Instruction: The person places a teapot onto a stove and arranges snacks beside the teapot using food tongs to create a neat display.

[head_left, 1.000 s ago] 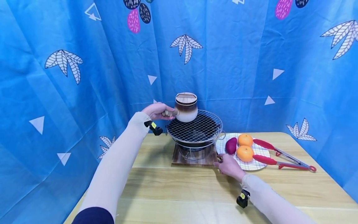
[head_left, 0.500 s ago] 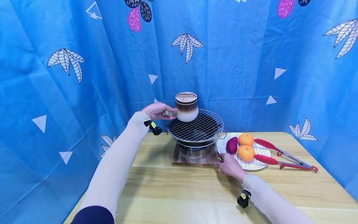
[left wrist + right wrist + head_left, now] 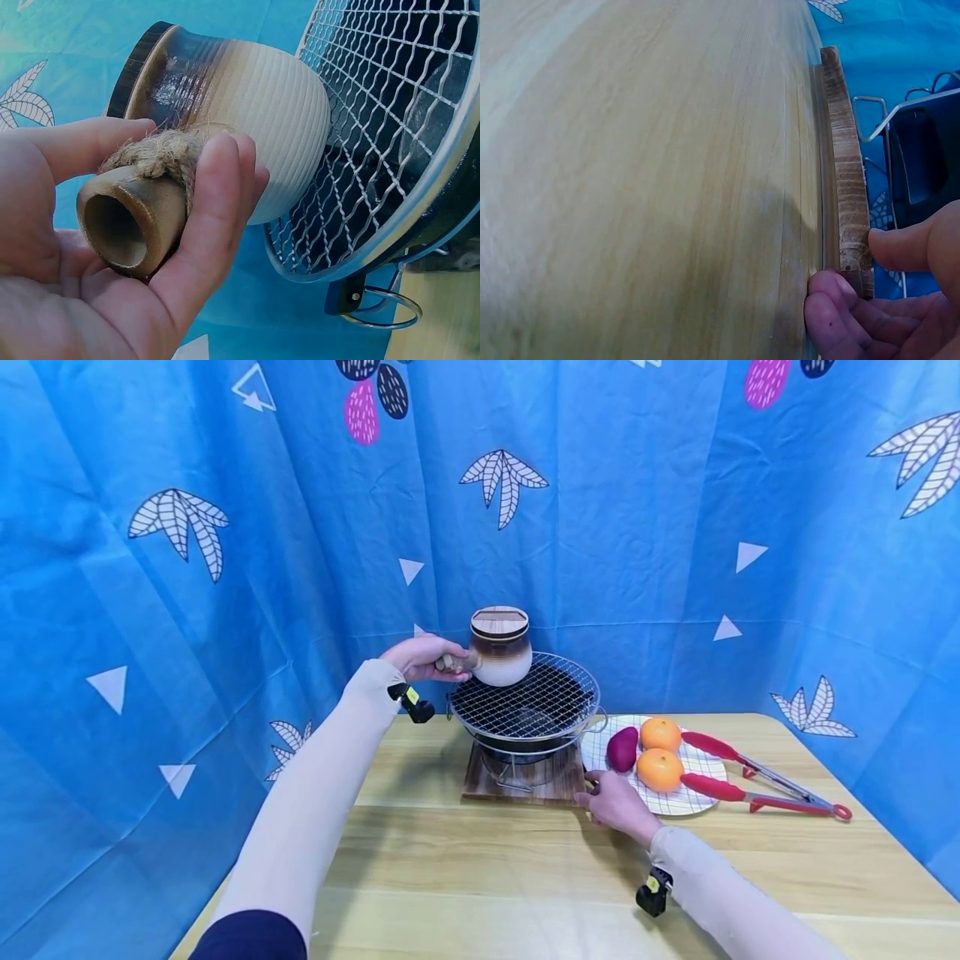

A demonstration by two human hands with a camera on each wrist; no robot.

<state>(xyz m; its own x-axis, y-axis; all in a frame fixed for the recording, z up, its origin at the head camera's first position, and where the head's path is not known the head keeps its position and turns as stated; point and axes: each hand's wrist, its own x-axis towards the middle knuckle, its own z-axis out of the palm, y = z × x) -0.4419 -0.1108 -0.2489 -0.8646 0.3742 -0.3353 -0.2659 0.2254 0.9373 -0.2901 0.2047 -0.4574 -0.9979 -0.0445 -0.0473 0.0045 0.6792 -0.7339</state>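
My left hand (image 3: 423, 658) grips the hollow tube handle (image 3: 166, 208), bound with rope, of a side-handled teapot (image 3: 501, 662). The teapot is brown above and cream below, and a wooden lid (image 3: 499, 622) covers it. It is upright at the left part of a round wire grill rack (image 3: 551, 702); in the left wrist view its base meets or nearly meets the mesh. Below the grill lies a dark wooden board (image 3: 480, 783). My right hand (image 3: 618, 807) pinches the board's near right corner, thumb on top in the right wrist view, other fingers at the edge and lower.
Right of the grill, a white checked plate (image 3: 693, 806) bears two orange fruits (image 3: 660, 770) and a purple one (image 3: 622, 749). Red-tipped tongs (image 3: 795, 797) lie across the plate's right side onto the wooden table (image 3: 480, 868). A blue patterned curtain (image 3: 630, 527) hangs behind and along both sides.
The head view has shifted very slightly. Both hands, the teapot and the board keep their places.
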